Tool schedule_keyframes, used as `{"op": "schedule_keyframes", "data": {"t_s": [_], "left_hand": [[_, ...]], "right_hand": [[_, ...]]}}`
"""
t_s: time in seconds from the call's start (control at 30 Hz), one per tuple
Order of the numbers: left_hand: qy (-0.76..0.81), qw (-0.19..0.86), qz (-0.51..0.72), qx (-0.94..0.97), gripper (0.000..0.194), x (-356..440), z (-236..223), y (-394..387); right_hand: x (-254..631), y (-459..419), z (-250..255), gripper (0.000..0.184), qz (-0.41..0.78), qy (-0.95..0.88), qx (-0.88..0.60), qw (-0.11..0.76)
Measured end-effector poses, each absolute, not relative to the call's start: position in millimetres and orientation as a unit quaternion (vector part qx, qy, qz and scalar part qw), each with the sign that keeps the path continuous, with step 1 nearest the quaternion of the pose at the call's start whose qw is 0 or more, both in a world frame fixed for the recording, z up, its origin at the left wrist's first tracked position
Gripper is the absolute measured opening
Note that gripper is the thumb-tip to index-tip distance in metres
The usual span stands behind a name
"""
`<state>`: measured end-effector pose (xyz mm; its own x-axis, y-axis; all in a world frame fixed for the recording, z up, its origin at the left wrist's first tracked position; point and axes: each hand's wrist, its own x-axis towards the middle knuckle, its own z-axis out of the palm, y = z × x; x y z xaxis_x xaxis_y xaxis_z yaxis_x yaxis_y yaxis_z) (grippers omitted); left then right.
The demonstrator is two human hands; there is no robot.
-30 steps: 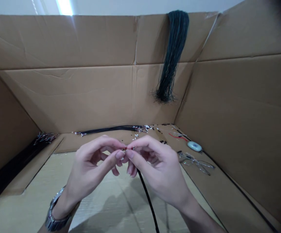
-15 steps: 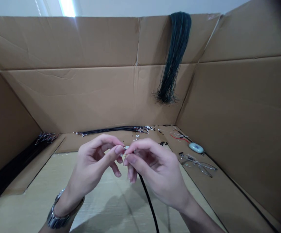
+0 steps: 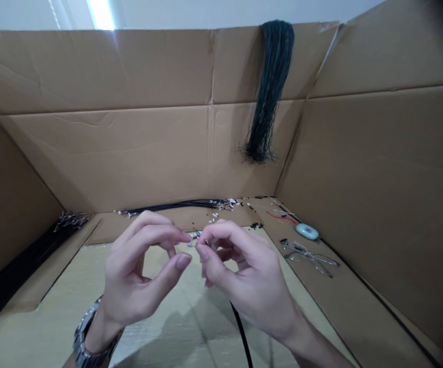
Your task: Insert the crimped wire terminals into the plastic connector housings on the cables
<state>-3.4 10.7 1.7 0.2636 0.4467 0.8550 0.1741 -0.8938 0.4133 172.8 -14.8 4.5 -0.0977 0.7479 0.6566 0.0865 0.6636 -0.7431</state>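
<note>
My right hand (image 3: 244, 271) pinches the end of a black cable between thumb and forefinger. Below that hand the black cable (image 3: 240, 329) runs down to the bottom edge of the view. Thin wire ends (image 3: 195, 234) stick out to the left of the pinch, with a small whitish piece by them that is too small to name. Beside them is my left hand (image 3: 140, 271), its thumb and forefinger apart and nothing seen between them. The left forefinger's tip is close to the wire ends; whether it touches them I cannot tell. A metal watch (image 3: 91, 337) is on the left wrist.
Cardboard walls (image 3: 129, 148) stand around the work surface. Black cables (image 3: 179, 205) with stripped ends lie along the back, and a thicker bundle (image 3: 22, 260) at left. Dark green strands (image 3: 273, 87) hang over the wall. Glasses (image 3: 311, 254) and a pale blue oval object (image 3: 307, 231) lie right.
My left thumb has parted from its forefinger and the left hand has moved slightly left, off the pinch. My right hand keeps its hold. The view has shifted a little.
</note>
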Motion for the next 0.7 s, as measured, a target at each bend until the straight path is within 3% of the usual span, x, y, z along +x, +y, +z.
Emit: {"op": "schedule_keyframes", "data": {"t_s": [0.13, 0.27, 0.33, 0.4, 0.47, 0.57, 0.7], "left_hand": [[0.187, 0.071, 0.555, 0.808, 0.027, -4.9, 2.7, 14.4], [0.138, -0.094, 0.562, 0.81, 0.033, -7.7, 1.1, 19.4], [0.12, -0.117, 0.563, 0.809, 0.03, -8.4, -1.0, 20.4], [0.133, -0.017, 0.595, 0.793, 0.02, -8.3, -3.5, 19.8], [0.175, 0.188, 0.612, 0.748, 0.015, -8.3, -5.1, 18.1], [0.243, 0.442, 0.51, 0.696, 0.033, -9.4, -3.5, 14.7], [0.255, 0.567, 0.406, 0.67, 0.039, -10.2, -0.1, 10.9]], "right_hand": [[175.6, -16.0, 5.3, 0.004, 0.31, -0.68, -0.298, 0.594], [180.5, -16.4, 8.8, 0.013, 0.478, -0.634, -0.283, 0.538], [182.2, -16.2, 11.2, 0.018, 0.535, -0.617, -0.271, 0.509], [182.7, -17.1, 12.7, 0.018, 0.523, -0.622, -0.281, 0.512], [181.8, -19.6, 12.7, 0.015, 0.459, -0.645, -0.303, 0.53], [179.1, -25.2, 10.5, 0.007, 0.362, -0.69, -0.314, 0.542], [176.2, -30.4, 7.1, 0.007, 0.285, -0.731, -0.289, 0.548]]}}
